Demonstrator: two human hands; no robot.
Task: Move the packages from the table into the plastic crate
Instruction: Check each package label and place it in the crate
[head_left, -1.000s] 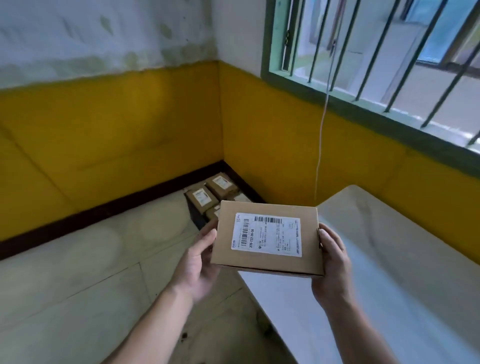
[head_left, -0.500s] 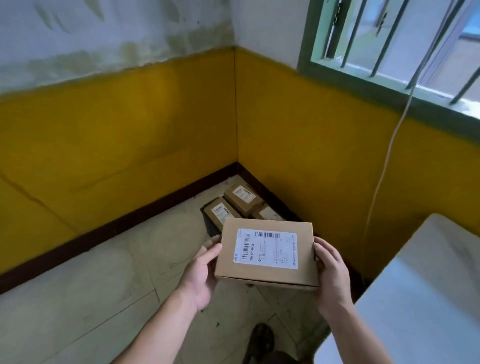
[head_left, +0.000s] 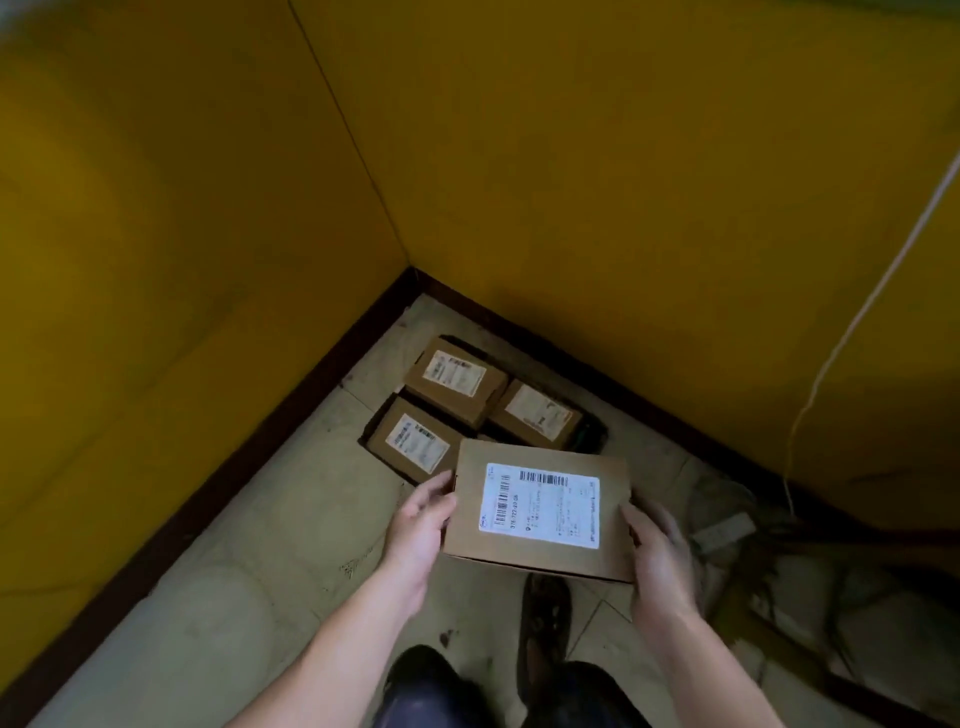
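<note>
Box (head_left: 540, 512) of plain brown cardboard, flat and rectangular, is held level in the air between both hands, above the floor (head_left: 249, 582) and just in front of the crate (head_left: 589, 434). A white label (head_left: 540, 505) printed with barcodes and fine text covers most of its top face. The left hand (head_left: 418, 527) cups the box's left edge, thumb resting on the top near the corner and the fingers curled beneath. The right hand (head_left: 657, 551), blurred, grips the right edge the same way, thumb on top.

The crate sits in the corner where two glossy yellow walls (head_left: 623, 182) meet, edged by a dark brown skirting (head_left: 270, 441). Only slivers of its dark plastic rim show, since three smaller cardboard boxes fill it: one at the back (head_left: 454, 382), one at the left (head_left: 415, 441), one at the right (head_left: 537, 415), each with a white label, lying close against one another and slightly tilted. The held box overlaps the near part of the crate in view.

The floor is pale, scuffed tile with thin joints. A thin white cord (head_left: 852, 332) hangs down the right wall. A dark shoe (head_left: 543, 610) shows below the box.
</note>
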